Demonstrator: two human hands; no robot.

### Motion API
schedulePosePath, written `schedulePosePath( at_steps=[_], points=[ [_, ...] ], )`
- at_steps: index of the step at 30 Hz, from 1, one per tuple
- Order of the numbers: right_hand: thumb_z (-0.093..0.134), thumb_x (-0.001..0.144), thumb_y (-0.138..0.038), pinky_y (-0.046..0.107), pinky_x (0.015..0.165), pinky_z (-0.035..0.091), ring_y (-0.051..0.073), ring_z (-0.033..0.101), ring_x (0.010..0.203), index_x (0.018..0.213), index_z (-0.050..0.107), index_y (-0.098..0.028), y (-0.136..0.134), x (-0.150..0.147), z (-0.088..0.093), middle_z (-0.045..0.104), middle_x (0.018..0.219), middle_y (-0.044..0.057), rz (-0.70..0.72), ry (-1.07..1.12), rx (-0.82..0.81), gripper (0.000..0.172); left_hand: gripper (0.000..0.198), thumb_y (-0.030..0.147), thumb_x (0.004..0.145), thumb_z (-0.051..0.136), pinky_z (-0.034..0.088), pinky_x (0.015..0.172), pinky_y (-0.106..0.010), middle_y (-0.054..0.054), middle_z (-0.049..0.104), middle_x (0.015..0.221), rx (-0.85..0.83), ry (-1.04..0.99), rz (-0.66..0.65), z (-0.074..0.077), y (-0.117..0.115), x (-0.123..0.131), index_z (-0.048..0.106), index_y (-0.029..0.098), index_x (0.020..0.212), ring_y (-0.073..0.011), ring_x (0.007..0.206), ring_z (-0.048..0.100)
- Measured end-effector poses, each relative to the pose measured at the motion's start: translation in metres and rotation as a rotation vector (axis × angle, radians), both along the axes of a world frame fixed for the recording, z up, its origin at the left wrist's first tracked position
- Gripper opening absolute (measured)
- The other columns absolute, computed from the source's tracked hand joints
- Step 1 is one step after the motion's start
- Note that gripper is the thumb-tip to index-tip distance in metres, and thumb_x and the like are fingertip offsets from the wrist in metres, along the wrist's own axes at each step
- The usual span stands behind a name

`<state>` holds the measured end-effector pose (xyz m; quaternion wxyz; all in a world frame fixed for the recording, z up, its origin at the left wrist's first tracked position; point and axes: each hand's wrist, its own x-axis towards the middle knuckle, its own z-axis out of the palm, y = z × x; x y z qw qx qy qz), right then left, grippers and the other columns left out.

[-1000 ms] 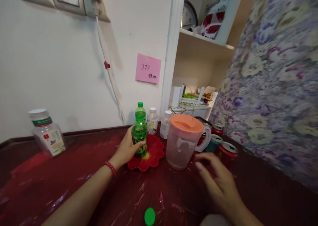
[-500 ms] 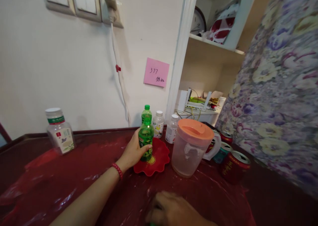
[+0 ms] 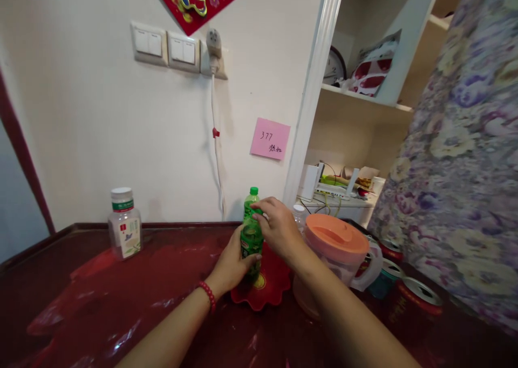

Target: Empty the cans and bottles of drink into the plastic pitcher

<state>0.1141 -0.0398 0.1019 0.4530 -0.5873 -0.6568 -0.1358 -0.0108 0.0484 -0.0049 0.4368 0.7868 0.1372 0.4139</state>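
Observation:
My left hand (image 3: 233, 260), with a red bead bracelet at the wrist, is wrapped round a small green bottle (image 3: 251, 242). The bottle stands upright on a red scalloped plate (image 3: 273, 292). My right hand (image 3: 279, 226) is over the bottle's top. Its fingers are pinched at the mouth on a small green piece that looks like the bottle's cap. A second green bottle (image 3: 252, 196) with its cap on stands just behind, partly hidden by my right hand.
A clear pitcher with an orange lid (image 3: 338, 244) stands right of the plate, with red drink cans (image 3: 416, 300) beyond it. A white-lidded jar (image 3: 124, 223) sits at the back left of the dark red table (image 3: 121, 303). Flowered cloth (image 3: 465, 168) hangs on the right.
My right hand went down to the green cap near the table's front edge, then rose to the top of the held bottle. The camera tilted up. My left hand stayed on the bottle.

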Motion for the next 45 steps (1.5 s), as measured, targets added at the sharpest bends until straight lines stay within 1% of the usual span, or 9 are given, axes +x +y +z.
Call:
schedulePosePath(
  at_steps=[4,13,17,21,23,30,36,41,45],
  points=[
    [0.070,0.086,0.003,0.038,0.090,0.046,0.025,0.059,0.099,0.102,0.074,-0.016,0.017,0.002,-0.011,0.065,0.100,0.008,-0.018,0.025,0.035,0.024,0.074,0.021,0.077,0.073,0.033,0.116,-0.052,-0.014,0.052,0.146,-0.024,0.021,0.026,0.002,-0.002,-0.001,0.041,0.022,0.144,-0.0320,0.136,0.048],
    [0.065,0.093,-0.006,0.037,0.086,0.046,0.025,0.058,0.097,0.108,0.075,-0.015,0.022,0.000,-0.030,0.063,0.100,0.008,-0.016,0.159,0.172,0.020,0.075,0.021,0.080,0.071,0.032,0.119,-0.048,-0.014,0.048,0.151,-0.045,0.038,0.004,0.000,0.000,-0.001,0.037,0.022,0.147,-0.0298,0.141,0.045],
    [0.059,0.096,-0.011,0.037,0.091,0.045,0.026,0.057,0.101,0.111,0.074,-0.018,0.024,-0.003,-0.035,0.063,0.104,0.009,0.006,0.212,0.223,0.023,0.077,0.020,0.081,0.071,0.031,0.120,-0.049,-0.014,0.044,0.155,-0.058,0.048,0.005,-0.002,0.002,-0.001,0.035,0.023,0.148,-0.0301,0.143,0.042],
    [0.048,0.096,-0.008,0.036,0.100,0.043,0.023,0.057,0.112,0.115,0.073,-0.018,0.022,-0.003,-0.038,0.065,0.116,0.008,0.076,0.243,0.248,0.033,0.078,0.021,0.082,0.071,0.030,0.121,-0.052,-0.015,0.043,0.155,-0.055,0.045,-0.012,-0.003,0.004,0.000,0.032,0.023,0.150,-0.0304,0.143,0.042],
    [0.045,0.095,-0.006,0.033,0.101,0.043,0.020,0.058,0.112,0.115,0.072,-0.019,0.022,-0.002,-0.039,0.066,0.118,0.006,0.116,0.268,0.259,0.037,0.077,0.022,0.082,0.070,0.030,0.121,-0.052,-0.014,0.044,0.155,-0.057,0.047,-0.019,-0.002,0.004,0.000,0.032,0.024,0.149,-0.0302,0.143,0.042],
    [0.059,0.093,-0.015,0.033,0.091,0.046,0.023,0.059,0.101,0.107,0.074,-0.019,0.027,0.001,-0.041,0.064,0.104,0.007,0.120,0.363,0.288,0.021,0.078,0.028,0.083,0.070,0.032,0.120,-0.051,-0.016,0.045,0.153,-0.069,0.052,-0.021,0.000,0.002,0.001,0.030,0.022,0.149,-0.0303,0.142,0.043],
    [0.048,0.095,-0.010,0.033,0.096,0.045,0.020,0.060,0.105,0.102,0.073,-0.020,0.024,-0.002,-0.036,0.067,0.107,0.005,0.152,0.390,0.294,0.028,0.075,0.032,0.082,0.072,0.033,0.118,-0.053,-0.016,0.048,0.150,-0.061,0.054,0.000,0.003,0.001,0.001,0.034,0.022,0.146,-0.0323,0.140,0.046],
    [0.060,0.090,-0.015,0.035,0.091,0.045,0.023,0.059,0.100,0.100,0.072,-0.020,0.023,-0.008,-0.038,0.065,0.102,0.006,0.077,0.458,0.318,0.016,0.078,0.033,0.083,0.072,0.032,0.118,-0.053,-0.017,0.048,0.151,-0.053,0.070,0.009,0.002,0.002,0.000,0.032,0.021,0.148,-0.0325,0.140,0.045],
    [0.052,0.094,-0.013,0.036,0.095,0.043,0.022,0.058,0.105,0.101,0.072,-0.019,0.023,-0.012,-0.038,0.065,0.107,0.007,0.077,0.473,0.321,0.022,0.079,0.034,0.082,0.071,0.032,0.118,-0.051,-0.017,0.046,0.152,-0.063,0.084,0.025,0.003,0.003,0.000,0.031,0.020,0.149,-0.0321,0.141,0.044]
  ],
)
